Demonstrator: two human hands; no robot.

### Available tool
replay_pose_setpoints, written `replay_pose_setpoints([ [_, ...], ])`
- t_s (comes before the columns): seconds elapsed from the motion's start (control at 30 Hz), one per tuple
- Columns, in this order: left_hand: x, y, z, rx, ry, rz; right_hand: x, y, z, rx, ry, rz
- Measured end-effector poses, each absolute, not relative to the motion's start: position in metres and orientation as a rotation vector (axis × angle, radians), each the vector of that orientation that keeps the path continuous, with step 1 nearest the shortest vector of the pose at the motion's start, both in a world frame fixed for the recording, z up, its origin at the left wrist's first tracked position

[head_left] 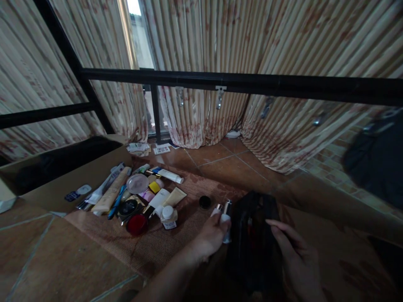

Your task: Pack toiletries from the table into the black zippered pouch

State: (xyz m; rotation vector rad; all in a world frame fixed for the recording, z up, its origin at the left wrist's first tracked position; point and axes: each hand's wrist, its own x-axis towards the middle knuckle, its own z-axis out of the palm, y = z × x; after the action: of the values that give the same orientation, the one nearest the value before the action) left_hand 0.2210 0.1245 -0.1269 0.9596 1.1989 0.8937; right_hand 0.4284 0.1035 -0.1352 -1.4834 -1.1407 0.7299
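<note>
My left hand (211, 238) is closed around two small bottles (226, 218) with shiny silver caps, just left of a black pouch (252, 251). The pouch lies with its mouth open toward me, and its inside is too dark to make out apart from a reddish patch. With thumb and fingers, my right hand (294, 256) pinches the pouch's right edge. Further left is a pile of cosmetics: a beige tube (111, 193), a clear round case (137, 183), a red round compact (136, 224) and a white-capped jar (169, 216). A small round black lid (205, 202) sits apart, near my left hand.
The items lie on a brown patterned mat (151, 251) over a tiled floor (28, 251). A cardboard box (103, 176) with something black inside stands at left. A dark metal rail (195, 79) crosses before striped curtains (226, 42). Papers (162, 149) lie beyond the mat.
</note>
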Motion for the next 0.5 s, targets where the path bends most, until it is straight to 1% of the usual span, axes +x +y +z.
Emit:
replay_pose_setpoints([
  [0.13,0.216,0.123,-0.123,1.258,1.399,0.755,0.427,0.104,-0.131,-1.520,-1.139,0.738],
  [0.23,0.211,0.123,-0.118,1.306,1.530,0.698,0.424,0.104,-0.125,-1.548,-1.116,0.731],
  [0.37,0.207,0.124,-0.118,1.174,1.596,0.878,0.423,0.104,-0.121,-1.542,-1.121,0.730],
  [0.5,0.204,0.126,-0.121,1.010,1.535,1.083,0.424,0.103,-0.122,-1.545,-1.143,0.721],
])
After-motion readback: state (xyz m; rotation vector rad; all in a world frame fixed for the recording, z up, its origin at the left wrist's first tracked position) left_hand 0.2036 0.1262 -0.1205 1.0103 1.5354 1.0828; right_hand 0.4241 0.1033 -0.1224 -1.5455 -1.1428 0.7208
